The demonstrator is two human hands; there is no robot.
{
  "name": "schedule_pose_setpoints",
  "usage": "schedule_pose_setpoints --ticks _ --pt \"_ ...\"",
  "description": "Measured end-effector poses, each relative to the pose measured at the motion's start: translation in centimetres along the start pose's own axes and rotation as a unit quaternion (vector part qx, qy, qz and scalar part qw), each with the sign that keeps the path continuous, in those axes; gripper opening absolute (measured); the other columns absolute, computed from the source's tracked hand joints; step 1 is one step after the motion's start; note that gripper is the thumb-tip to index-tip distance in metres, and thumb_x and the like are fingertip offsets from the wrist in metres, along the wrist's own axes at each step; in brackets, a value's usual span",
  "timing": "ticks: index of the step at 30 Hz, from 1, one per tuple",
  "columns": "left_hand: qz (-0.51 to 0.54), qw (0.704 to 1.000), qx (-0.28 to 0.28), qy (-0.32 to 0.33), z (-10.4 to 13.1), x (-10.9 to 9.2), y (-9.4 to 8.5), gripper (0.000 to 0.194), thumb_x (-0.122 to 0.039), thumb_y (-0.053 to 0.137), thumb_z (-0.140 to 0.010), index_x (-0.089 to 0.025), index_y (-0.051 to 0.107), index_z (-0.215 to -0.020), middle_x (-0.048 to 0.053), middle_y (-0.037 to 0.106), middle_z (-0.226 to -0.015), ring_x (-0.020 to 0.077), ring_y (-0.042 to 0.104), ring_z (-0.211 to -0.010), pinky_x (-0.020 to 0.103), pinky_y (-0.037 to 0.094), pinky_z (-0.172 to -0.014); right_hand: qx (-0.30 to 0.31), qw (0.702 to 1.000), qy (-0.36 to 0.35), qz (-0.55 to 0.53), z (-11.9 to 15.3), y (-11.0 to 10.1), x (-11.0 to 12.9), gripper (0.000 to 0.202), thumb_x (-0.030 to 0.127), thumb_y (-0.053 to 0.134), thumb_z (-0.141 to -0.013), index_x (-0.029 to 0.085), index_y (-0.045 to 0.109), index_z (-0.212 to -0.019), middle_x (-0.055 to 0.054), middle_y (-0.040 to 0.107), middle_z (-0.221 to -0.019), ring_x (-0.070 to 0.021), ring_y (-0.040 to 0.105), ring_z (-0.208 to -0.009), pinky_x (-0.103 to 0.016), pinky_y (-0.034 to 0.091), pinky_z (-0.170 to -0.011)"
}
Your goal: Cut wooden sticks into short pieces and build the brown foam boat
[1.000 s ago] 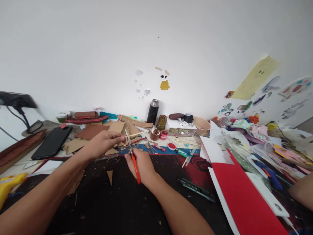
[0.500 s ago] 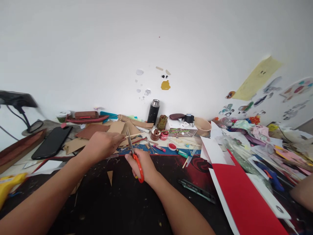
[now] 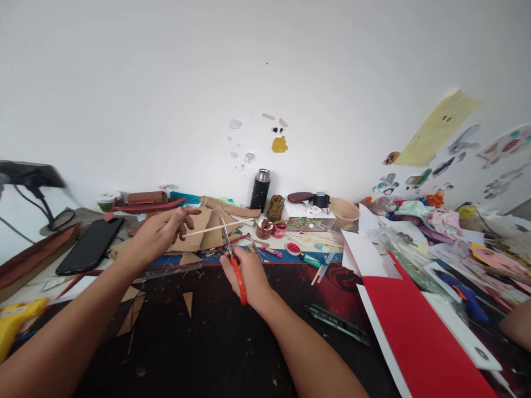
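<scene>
My left hand (image 3: pixel 162 231) is above the cardboard scraps, some of its fingers spread. Its lower fingers hold one end of a thin wooden stick (image 3: pixel 209 228), which slants right and slightly up toward the small jars. My right hand (image 3: pixel 251 273) grips a pair of scissors (image 3: pixel 238 276) by the orange handles, thumb side toward me. The metal blades point up and lie across the stick; I cannot tell whether they touch it. Bent brown cardboard (image 3: pixel 213 235) lies behind the blades.
A black flask (image 3: pixel 260 189) stands by the wall beside small paint jars (image 3: pixel 264 228). At left are a phone (image 3: pixel 89 246) and a yellow glue gun (image 3: pixel 19 320). A utility knife (image 3: pixel 336 321) and red card (image 3: pixel 423 337) lie right. Another person's arm (image 3: pixel 516 326) shows at the right edge.
My left hand has moved left and its upper fingers have spread, showing more of the stick. The scissors have shifted slightly right with my right hand.
</scene>
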State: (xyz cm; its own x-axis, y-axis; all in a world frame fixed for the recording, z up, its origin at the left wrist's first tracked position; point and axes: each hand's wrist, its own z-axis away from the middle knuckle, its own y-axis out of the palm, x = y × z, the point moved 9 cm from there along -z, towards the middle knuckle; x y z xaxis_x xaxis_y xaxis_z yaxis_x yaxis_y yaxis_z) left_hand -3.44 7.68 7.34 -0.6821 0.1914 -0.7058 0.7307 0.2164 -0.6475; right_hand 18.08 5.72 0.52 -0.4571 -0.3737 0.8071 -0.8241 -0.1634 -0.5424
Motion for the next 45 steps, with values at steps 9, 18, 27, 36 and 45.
schedule_pose_setpoints --ticks 9,18,27,36,45 --pt "0.158 0.987 0.010 -0.027 0.2 0.3 -0.5 0.081 -0.081 0.033 -0.103 -0.010 0.072 -0.115 0.005 0.066 -0.077 0.0173 0.056 -0.062 0.030 0.045 -0.055 -0.016 0.999 -0.010 0.045 -0.3 -0.3 -0.2 0.017 0.030 0.061 -0.100 0.022 0.067 -0.087 -0.004 0.074 -0.081 -0.0209 0.069 -0.077 -0.028 0.049 -0.076" --pt "0.155 0.987 0.024 -0.021 0.1 0.4 -0.3 0.085 -0.081 0.031 -0.103 -0.008 0.072 -0.116 0.006 0.067 -0.077 0.0167 0.058 -0.062 0.030 0.045 -0.054 -0.010 0.997 -0.009 0.073 -0.4 -0.1 -0.4 0.016 0.029 0.062 -0.100 0.020 0.069 -0.089 -0.007 0.076 -0.083 -0.0218 0.070 -0.078 -0.028 0.047 -0.075" --pt "0.090 0.996 0.016 -0.013 0.1 0.1 -0.8 0.074 -0.077 0.034 -0.104 -0.014 0.072 -0.101 0.004 0.067 -0.069 0.0188 0.058 -0.060 0.031 0.045 -0.059 -0.005 0.997 0.003 0.080 -0.4 -0.1 -0.3 0.016 0.030 0.062 -0.100 0.020 0.073 -0.095 -0.007 0.076 -0.080 -0.0225 0.070 -0.075 -0.029 0.048 -0.074" --pt "-0.179 0.977 0.072 0.094 0.8 -2.2 2.5 0.056 -0.067 0.048 -0.099 -0.024 0.078 -0.121 0.011 0.083 -0.108 0.0306 0.075 -0.094 0.034 0.050 -0.079 -0.011 0.995 0.002 0.095 -0.3 0.1 -0.5 0.015 0.030 0.064 -0.099 0.022 0.069 -0.088 -0.005 0.075 -0.077 -0.0221 0.070 -0.074 -0.028 0.046 -0.071" --pt "-0.278 0.951 0.052 0.121 1.1 -2.9 3.7 0.047 -0.052 0.037 -0.105 -0.025 0.074 -0.094 0.009 0.077 -0.080 0.0260 0.069 -0.071 0.032 0.037 -0.062 -0.002 0.997 -0.008 0.079 0.0 0.2 0.0 0.016 0.035 0.070 -0.100 0.022 0.070 -0.090 -0.006 0.079 -0.084 -0.0228 0.073 -0.077 -0.028 0.049 -0.074"
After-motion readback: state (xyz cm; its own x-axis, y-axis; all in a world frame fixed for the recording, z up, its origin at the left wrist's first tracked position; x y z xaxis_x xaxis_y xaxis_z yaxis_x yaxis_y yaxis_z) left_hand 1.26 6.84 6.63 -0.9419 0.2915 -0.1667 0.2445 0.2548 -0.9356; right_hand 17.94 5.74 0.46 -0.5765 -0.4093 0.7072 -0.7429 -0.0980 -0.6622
